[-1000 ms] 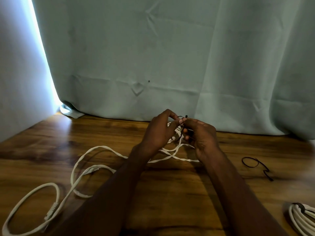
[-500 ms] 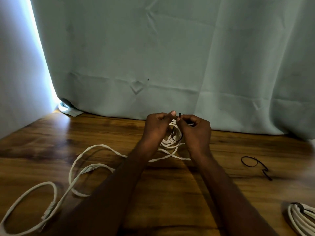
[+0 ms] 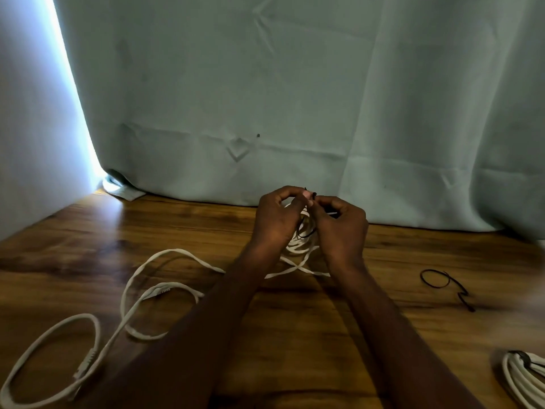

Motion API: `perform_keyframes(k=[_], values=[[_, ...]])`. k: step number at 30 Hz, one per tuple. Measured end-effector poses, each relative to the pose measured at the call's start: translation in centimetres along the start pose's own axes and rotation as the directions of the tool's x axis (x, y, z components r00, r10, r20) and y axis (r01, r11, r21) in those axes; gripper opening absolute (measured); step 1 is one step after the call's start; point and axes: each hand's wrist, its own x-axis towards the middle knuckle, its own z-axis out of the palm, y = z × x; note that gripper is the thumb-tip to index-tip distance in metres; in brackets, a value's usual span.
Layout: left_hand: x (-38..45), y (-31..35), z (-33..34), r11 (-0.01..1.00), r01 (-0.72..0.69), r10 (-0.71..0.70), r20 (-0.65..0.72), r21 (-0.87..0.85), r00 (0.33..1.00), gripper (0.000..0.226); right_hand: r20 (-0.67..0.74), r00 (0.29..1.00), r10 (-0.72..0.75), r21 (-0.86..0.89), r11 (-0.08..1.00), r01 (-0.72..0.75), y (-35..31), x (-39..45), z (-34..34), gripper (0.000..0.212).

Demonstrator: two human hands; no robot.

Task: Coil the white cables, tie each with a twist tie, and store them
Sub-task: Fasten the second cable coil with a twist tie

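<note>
Both hands meet over the far middle of the wooden table (image 3: 295,335). My left hand (image 3: 275,218) and my right hand (image 3: 342,224) each pinch an end of a black twist tie (image 3: 306,233) that loops around a small coil of white cable (image 3: 298,246) held between them. The tie's ends stick up between my fingertips. A loose white cable (image 3: 153,290) trails from under my left arm across the table's left side. Another white cable (image 3: 523,379), coiled and tied, lies at the near right edge.
A spare black twist tie (image 3: 442,283) lies on the wood to the right of my hands. A pale green curtain (image 3: 295,98) hangs along the table's far edge, with a bright gap at its left side.
My hands have drawn closer together and a little further from me. The fingertips now pinch the tie's ends above the coil. The cables on the table have not moved.
</note>
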Motion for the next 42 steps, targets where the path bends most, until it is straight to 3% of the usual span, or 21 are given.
perform_keyframes(k=[4, 10, 14, 18, 23, 28, 33, 42], values=[[0.3, -0.3, 0.1, 0.995, -0.075, 0.080, -0.077, 0.068, 0.994, 0.011, -0.024, 0.999, 0.026, 0.067, 0.997, -0.025, -0.2, -0.1, 0.1, 0.012], [-0.1, -1.2, -0.3, 0.956, -0.158, 0.154, 0.037, 0.249, 0.987, 0.009, -0.042, 0.999, -0.006, 0.048, 0.999, 0.008, -0.1, 0.0, 0.2, 0.014], [-0.9, -0.8, 0.0, 0.911, -0.242, 0.228, 0.081, 0.335, 0.970, 0.021, -0.071, 0.997, 0.009, 0.047, 0.999, -0.005, 0.2, 0.2, 0.1, 0.017], [-1.3, -0.4, 0.7, 0.941, -0.136, 0.143, 0.000, 0.308, 0.990, 0.017, -0.061, 0.998, 0.029, 0.065, 0.998, -0.025, 0.3, 0.4, 0.2, 0.018], [-1.1, -0.5, 0.8, 0.990, 0.004, -0.001, -0.018, 0.144, 1.000, 0.024, -0.042, 0.998, 0.036, 0.090, 0.995, -0.033, 0.4, 0.4, 0.2, 0.014], [-1.1, -0.1, 0.6, 1.000, 0.015, -0.014, -0.050, 0.019, 0.999, 0.011, -0.040, 0.999, 0.038, 0.118, 0.992, -0.033, 0.4, 0.0, 0.0, 0.013], [-0.9, -1.0, 0.6, 0.969, -0.054, 0.058, -0.010, 0.240, 0.998, 0.013, -0.026, 0.996, 0.084, 0.144, 0.986, -0.079, 1.1, -0.1, -0.1, 0.013], [-0.8, -2.0, 0.6, 0.977, -0.039, 0.038, 0.008, 0.210, 0.999, 0.016, 0.014, 0.983, 0.183, 0.310, 0.934, -0.178, 1.5, 1.4, -0.4, 0.014]])
